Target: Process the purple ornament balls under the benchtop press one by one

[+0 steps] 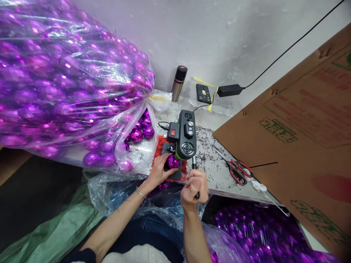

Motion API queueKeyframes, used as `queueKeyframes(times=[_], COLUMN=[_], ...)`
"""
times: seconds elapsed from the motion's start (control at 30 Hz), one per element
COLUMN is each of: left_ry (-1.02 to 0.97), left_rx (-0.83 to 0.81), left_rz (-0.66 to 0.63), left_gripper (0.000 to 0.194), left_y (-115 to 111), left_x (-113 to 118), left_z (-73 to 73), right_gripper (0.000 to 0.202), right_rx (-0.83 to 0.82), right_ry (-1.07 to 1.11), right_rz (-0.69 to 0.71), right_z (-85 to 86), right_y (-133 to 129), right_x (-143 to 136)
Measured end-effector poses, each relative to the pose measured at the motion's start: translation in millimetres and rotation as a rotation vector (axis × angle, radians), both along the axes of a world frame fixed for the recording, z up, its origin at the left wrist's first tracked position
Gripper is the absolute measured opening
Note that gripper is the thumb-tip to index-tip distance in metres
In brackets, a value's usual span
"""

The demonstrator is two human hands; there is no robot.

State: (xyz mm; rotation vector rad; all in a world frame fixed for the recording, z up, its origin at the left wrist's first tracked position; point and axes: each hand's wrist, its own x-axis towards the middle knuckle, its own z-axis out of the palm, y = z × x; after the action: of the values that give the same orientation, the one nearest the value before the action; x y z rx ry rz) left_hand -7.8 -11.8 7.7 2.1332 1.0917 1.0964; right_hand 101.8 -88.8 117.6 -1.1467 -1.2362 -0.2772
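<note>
My left hand (161, 168) grips a shiny purple faceted ball (173, 161) between thumb and fingers, under the front end of a small black bench drill press (187, 133). Whether a bit touches the ball is hidden by the machine head. Wrapped in a fist, my right hand (195, 185) holds the machine's lever handle (194, 164). Beneath the machine lies a red mat (159, 147). Just left of it, several loose purple balls (137, 135) rest at the mouth of a large clear plastic bag (120, 80) filled with more of them.
Red-handled scissors (238, 171) lie beside a big cardboard box (296, 138) on the right. Behind the machine are a thermos (179, 84), a phone (203, 93) and a power adapter (231, 90). Dark shavings litter the white table (219, 184). Below it sits a bag of purple balls (260, 230).
</note>
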Motion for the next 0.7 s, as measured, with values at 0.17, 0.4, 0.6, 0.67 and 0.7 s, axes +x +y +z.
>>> queueKeyframes(times=[0.17, 0.4, 0.6, 0.67, 0.7], left_ry=[0.008, -0.001, -0.017, -0.025, -0.032], left_rx=[-0.030, -0.002, 0.008, -0.001, -0.003], left_rz=[0.009, 0.001, 0.005, 0.010, 0.011], left_gripper=[0.063, 0.063, 0.063, 0.062, 0.062], left_y=[-1, -1, 1, 1, 0], left_x=[0, -1, 1, 2, 3], left_z=[0.5, 1.4, -2.1, -4.4, -5.4], right_gripper=[0.039, 0.041, 0.040, 0.040, 0.040], right_rx=[0.100, 0.117, 0.123, 0.130, 0.124], right_ry=[-0.015, 0.056, 0.035, 0.024, 0.022], right_rz=[-0.013, 0.003, 0.011, 0.010, 0.010], right_z=[-26.5, -39.2, -45.9, -46.4, -47.1], right_y=[6, 10, 12, 12, 12], right_x=[-1, -5, -3, -2, -1])
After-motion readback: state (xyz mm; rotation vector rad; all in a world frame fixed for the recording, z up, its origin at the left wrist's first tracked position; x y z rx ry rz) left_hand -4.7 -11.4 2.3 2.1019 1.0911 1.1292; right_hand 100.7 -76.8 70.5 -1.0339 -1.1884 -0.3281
